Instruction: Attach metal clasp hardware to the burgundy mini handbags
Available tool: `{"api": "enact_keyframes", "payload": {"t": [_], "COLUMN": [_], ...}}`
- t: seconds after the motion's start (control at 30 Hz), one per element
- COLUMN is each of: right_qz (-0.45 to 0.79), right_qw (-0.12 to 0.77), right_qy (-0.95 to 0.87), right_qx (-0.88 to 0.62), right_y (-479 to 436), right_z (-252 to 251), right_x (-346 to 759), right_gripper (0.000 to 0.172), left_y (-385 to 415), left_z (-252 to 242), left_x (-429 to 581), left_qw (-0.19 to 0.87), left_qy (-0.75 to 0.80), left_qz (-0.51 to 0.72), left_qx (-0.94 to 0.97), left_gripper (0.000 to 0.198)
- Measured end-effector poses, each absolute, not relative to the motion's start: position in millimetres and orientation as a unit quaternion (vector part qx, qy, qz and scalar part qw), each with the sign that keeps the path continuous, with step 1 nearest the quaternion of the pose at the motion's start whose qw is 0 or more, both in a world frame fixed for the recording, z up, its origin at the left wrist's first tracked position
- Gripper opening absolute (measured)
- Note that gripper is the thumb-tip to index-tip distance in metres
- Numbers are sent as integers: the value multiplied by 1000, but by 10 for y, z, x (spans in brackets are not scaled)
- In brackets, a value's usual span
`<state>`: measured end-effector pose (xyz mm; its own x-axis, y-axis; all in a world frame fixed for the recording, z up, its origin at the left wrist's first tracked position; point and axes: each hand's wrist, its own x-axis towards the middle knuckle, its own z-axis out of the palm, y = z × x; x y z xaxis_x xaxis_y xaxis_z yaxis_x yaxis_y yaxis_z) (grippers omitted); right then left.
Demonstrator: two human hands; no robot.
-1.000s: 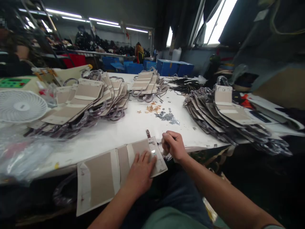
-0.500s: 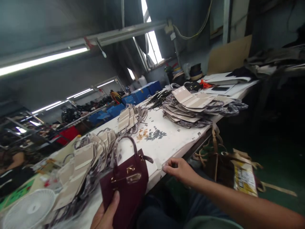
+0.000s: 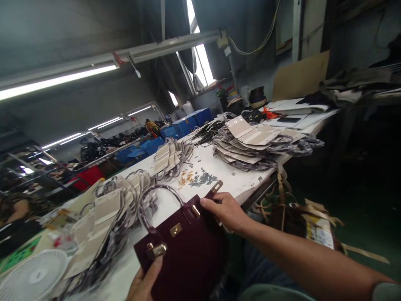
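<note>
A dark burgundy handbag panel (image 3: 191, 251) with a wrapped handle (image 3: 163, 188) and gold-coloured hardware is held up between both hands, over the table's near edge. My left hand (image 3: 145, 280) grips its lower left side, thumb on the front just below a metal fitting (image 3: 156, 249). At the upper right corner my right hand (image 3: 227, 211) is closed on the panel's edge, beside a strap end with a metal plate (image 3: 216, 186). A gold turn-lock plate (image 3: 176, 229) sits in the middle of the front. The fingers behind the panel are hidden.
On the white table (image 3: 244, 186) lie small gold and dark metal pieces (image 3: 202, 179). Beige panels with wrapped handles are piled at left (image 3: 108, 207) and at back right (image 3: 250, 133). A white fan-like round grille (image 3: 36, 274) stands lower left. Another person's arm (image 3: 19, 211) shows far left.
My right hand has moved from the table edge onto the upper right of the handbag panel. The panel has turned to face me more broadly, and its strap end now sticks up at right.
</note>
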<state>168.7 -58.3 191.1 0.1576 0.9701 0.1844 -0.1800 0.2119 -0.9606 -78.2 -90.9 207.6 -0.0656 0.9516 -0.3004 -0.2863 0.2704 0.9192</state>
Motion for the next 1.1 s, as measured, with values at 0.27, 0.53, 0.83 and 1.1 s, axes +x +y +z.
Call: {"api": "enact_keyframes", "payload": {"t": [0.27, 0.53, 0.83, 1.1], "right_qz": [535, 589, 463, 231], "right_qw": [605, 500, 441, 295], "right_qy": [-398, -454, -584, -782], "right_qx": [-435, -443, -500, -498], "right_y": [-438, -418, -518, -907], "right_z": [1695, 1476, 1120, 1236], "right_x": [1747, 1540, 1501, 1636], "right_gripper": [44, 44, 45, 48], "left_y": [-633, -394, -189, 95], "left_z": [1901, 1538, 1308, 1113], "left_x": [-1066, -1147, -938, -651], "left_qw": [627, 757, 783, 750], "left_qy": [454, 432, 413, 465], "left_qz": [413, 356, 134, 128], "left_qx": [481, 336, 446, 452], "left_gripper": [98, 93, 48, 42]}}
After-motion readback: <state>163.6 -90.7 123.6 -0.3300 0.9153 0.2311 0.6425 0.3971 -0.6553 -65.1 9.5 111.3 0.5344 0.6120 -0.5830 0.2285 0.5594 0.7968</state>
